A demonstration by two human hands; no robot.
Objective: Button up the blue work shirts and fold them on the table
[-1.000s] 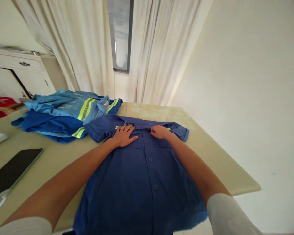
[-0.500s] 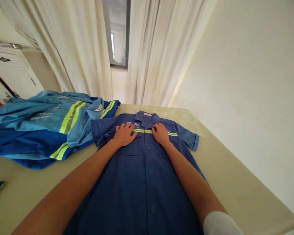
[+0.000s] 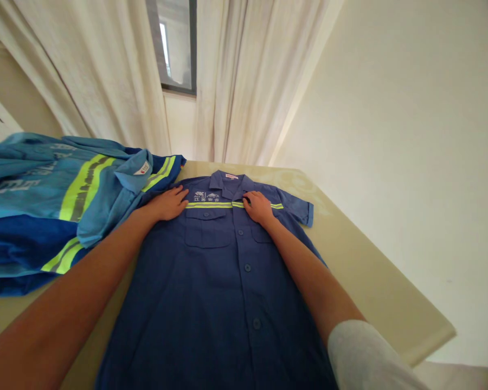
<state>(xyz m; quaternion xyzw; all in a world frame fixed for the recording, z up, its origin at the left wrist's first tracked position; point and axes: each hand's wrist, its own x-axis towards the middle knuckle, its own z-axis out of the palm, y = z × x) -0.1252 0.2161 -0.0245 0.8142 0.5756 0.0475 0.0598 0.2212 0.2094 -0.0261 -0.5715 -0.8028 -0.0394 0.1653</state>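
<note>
A dark blue short-sleeved work shirt (image 3: 211,292) lies front up and spread out, its collar at the far end. A yellow and grey reflective stripe crosses its chest below white lettering. My left hand (image 3: 167,204) rests flat, fingers stretched, on the shirt's left shoulder and sleeve area, partly covering that sleeve. On the chest beside the button placket, just below the collar, my right hand (image 3: 258,207) lies with its fingers loosely bent and apart. I see neither hand gripping the cloth.
A heap of light and dark blue work clothes (image 3: 44,184) with reflective bands lies at the left, close against the shirt. The pale table (image 3: 374,281) ends in an edge at the right, near a white wall (image 3: 423,135). Long curtains (image 3: 117,76) hang behind.
My left hand has slid left across the chest to the shoulder, uncovering the lettering and pocket. My right hand stays near the collar. The view has shifted a little to the right.
</note>
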